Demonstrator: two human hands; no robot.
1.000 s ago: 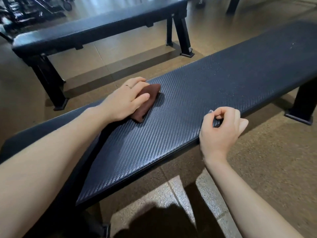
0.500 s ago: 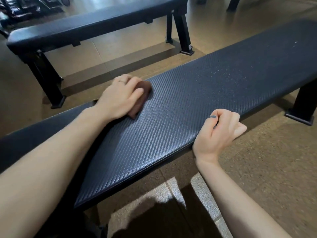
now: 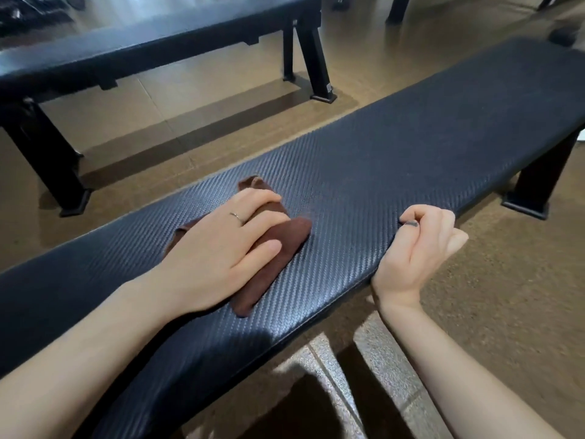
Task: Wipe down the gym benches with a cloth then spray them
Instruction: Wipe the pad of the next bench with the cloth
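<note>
Benches stand two deep on the brown floor: the far bench at upper left, the near bench running diagonally from lower left to upper right, its black padded top textured. On the near bench's top, left of middle, lies a folded brown cloth. The left hand presses flat on the cloth, fingers spread and nearly straight, a thin ring on one finger. Further right, the right hand rests against the bench's near edge, fingers curled into a loose fist that holds nothing.
</note>
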